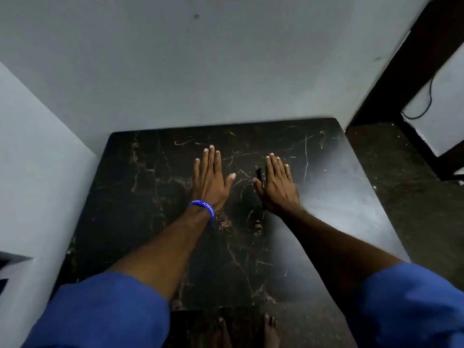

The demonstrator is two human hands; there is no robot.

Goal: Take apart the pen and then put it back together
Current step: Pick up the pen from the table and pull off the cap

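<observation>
My left hand (209, 178) lies flat on the dark marble table (155, 197), palm down, fingers straight and slightly apart; a blue wristband circles its wrist. My right hand (277, 183) is also flat, palm down, a short way to the right. A small dark object, apparently the pen (259, 175), shows between the right thumb and forefinger, mostly covered by the hand. Whether the hand grips it or only rests over it is unclear.
Grey walls rise behind and to the left of the table. At the right, a dark floor (401, 197) and a dark door frame (406, 59) with a black cable. My bare feet (248, 330) show below the table's front edge.
</observation>
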